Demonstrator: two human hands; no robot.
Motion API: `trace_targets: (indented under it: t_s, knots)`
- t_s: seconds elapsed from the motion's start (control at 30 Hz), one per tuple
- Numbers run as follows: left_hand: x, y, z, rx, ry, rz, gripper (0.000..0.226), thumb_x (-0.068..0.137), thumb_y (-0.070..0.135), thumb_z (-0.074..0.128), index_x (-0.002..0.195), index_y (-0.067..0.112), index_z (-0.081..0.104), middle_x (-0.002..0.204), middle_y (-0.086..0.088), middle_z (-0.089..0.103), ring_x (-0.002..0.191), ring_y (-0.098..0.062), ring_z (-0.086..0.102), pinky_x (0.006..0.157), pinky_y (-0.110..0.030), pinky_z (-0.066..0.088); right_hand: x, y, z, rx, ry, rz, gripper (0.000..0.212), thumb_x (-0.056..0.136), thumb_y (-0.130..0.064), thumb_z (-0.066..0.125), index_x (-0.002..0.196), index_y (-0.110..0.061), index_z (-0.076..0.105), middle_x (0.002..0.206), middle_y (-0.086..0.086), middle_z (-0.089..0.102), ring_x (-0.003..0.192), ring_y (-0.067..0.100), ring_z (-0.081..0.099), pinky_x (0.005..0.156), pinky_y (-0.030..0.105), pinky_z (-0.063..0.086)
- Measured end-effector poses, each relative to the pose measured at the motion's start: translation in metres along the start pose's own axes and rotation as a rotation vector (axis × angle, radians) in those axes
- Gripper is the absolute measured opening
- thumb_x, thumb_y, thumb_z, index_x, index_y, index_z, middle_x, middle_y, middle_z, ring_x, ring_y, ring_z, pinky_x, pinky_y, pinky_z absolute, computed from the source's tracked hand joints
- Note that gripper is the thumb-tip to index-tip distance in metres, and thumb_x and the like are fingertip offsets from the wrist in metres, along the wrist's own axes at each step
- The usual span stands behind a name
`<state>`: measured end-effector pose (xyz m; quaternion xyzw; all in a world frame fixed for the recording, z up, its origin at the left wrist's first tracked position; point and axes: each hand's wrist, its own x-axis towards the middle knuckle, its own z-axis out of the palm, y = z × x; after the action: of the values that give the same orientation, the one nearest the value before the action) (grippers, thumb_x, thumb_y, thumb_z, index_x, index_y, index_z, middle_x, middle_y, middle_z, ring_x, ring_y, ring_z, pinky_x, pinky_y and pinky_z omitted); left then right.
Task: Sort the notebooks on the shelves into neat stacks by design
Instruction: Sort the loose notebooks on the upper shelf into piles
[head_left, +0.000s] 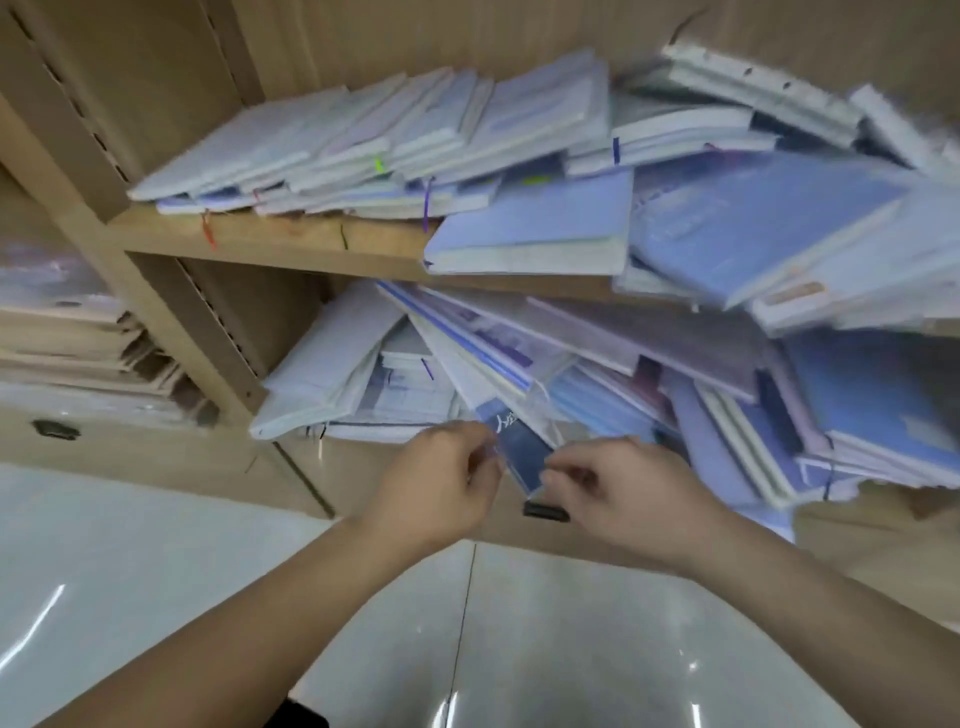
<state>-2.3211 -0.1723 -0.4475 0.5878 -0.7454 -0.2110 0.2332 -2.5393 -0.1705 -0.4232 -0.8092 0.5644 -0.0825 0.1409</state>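
Note:
A small dark blue notebook in a clear wrapper sticks out from the front of the lower shelf's pile. My left hand pinches its left edge and my right hand pinches its lower right corner. Behind it, the lower shelf holds a leaning jumble of blue, lilac and white notebooks. The upper shelf carries a slanted row of pale notebooks on the left and bigger blue notebooks spilling over its edge on the right.
A wooden upright separates this bay from a left bay with stacked flat packs. A small black handle sits on the cabinet front below my hands. Glossy white floor tiles lie beneath.

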Motion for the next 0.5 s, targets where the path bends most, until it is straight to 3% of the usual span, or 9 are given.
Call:
trace_targets:
  t_s: [0.07,0.2,0.33,0.4,0.5]
  knots:
    - [-0.003,-0.006,-0.001,-0.048,0.062,0.017,0.005,0.092,0.029,0.063,0.094,0.026,0.065,0.079,0.01,0.064,0.072,-0.007,0.059,0.067,-0.029,0.048,0.003,-0.012,-0.005,-0.009,0.022,-0.01,0.022,0.091,-0.055,0.046,0.087,-0.039,0.06,0.08,-0.014,0.066,0.08,0.008,0.06,0.071,0.035,0.053]
    - [-0.022,0.0,-0.031,-0.161,0.074,-0.019,0.039,0.093,0.033,0.068,0.13,0.024,0.063,0.103,0.012,0.067,0.086,-0.004,0.067,0.085,-0.031,0.056,-0.008,-0.053,-0.044,-0.083,0.088,-0.084,0.036,0.089,-0.061,0.039,0.095,-0.036,0.064,0.079,-0.018,0.067,0.079,0.005,0.064,0.072,0.036,0.055]
    - [-0.029,0.012,-0.1,-0.153,0.168,0.048,0.048,0.091,0.046,0.062,0.135,0.027,0.06,0.109,0.013,0.066,0.089,-0.004,0.067,0.086,-0.034,0.056,-0.023,-0.1,-0.111,-0.523,0.123,-0.298,0.046,0.098,-0.062,0.029,0.117,-0.031,0.058,0.107,-0.012,0.068,0.102,0.012,0.064,0.078,0.035,0.053]
    - [-0.03,0.017,-0.132,-0.149,0.233,0.082,0.056,0.087,0.051,0.058,0.136,0.025,0.059,0.11,0.012,0.067,0.091,-0.007,0.068,0.087,-0.037,0.056,-0.02,-0.122,-0.142,-0.662,0.123,-0.405,0.044,0.098,-0.057,0.026,0.113,-0.028,0.057,0.106,-0.007,0.067,0.101,0.02,0.065,0.074,0.037,0.053]
    - [-0.031,0.018,-0.167,-0.158,0.245,0.086,0.05,0.093,0.038,0.065,0.139,0.02,0.057,0.113,0.007,0.068,0.09,-0.01,0.07,0.084,-0.034,0.058,-0.003,-0.15,-0.168,-0.815,0.123,-0.472,0.038,0.097,-0.052,0.031,0.113,-0.03,0.057,0.105,-0.003,0.068,0.099,0.027,0.066,0.074,0.039,0.054]
